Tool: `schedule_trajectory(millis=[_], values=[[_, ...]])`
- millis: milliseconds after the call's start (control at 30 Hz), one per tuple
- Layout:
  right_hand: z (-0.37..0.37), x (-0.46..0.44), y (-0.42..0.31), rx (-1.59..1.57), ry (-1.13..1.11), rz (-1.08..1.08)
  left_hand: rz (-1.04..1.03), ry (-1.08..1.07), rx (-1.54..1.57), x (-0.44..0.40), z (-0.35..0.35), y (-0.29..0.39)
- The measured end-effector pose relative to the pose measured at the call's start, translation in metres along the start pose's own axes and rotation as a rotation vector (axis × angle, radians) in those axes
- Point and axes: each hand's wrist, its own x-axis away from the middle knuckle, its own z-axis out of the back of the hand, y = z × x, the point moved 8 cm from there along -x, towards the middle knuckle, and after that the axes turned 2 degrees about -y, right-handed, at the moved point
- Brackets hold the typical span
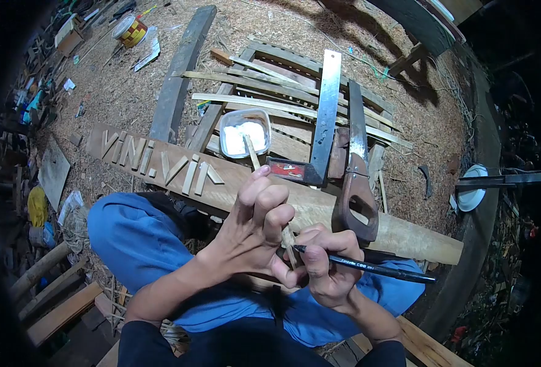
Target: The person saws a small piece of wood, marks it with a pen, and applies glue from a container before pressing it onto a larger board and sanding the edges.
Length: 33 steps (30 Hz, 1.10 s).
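My left hand (259, 220) is closed around a thin wooden strip (289, 238), whose lower part shows below the fingers. My right hand (331, 263) grips a black pen (374, 268), its tip touching or very close to the strip. Just past my left fingertips, a narrow stick (251, 148) leans over a clear square tub (222, 137) of white paste. Whether this stick and the held strip are one piece is hidden by my fingers. Across my lap lies a long wooden board (246, 186) carrying letters (154, 156) made of short wood strips.
A hand saw (357, 165) and a try square (326, 110) with a dark stock lie right of the tub. Behind are a slatted wooden frame (282, 52), loose thin strips (264, 105) and a dark plank (185, 73). Sawdust covers the ground.
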Motion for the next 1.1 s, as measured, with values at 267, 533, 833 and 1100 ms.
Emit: schedule_trajectory(millis=[267,533,833,1100], values=[[-0.0008,0.0009,0.0002,0.017,0.003,0.011,0.000,-0.008,0.002,0.0015,-0.0008,-0.0007],[-0.0004,0.0010,0.0013,0.027,0.007,-0.019,-0.001,0.003,0.005,0.0018,-0.0012,-0.0031],[-0.0016,-0.0015,-0.0028,0.056,-0.010,0.021,-0.026,0.040,0.015,0.0026,-0.0004,-0.0039],[-0.0029,-0.0016,-0.0045,0.095,-0.025,0.055,-0.017,0.057,-0.031,0.0027,0.0001,-0.0022]])
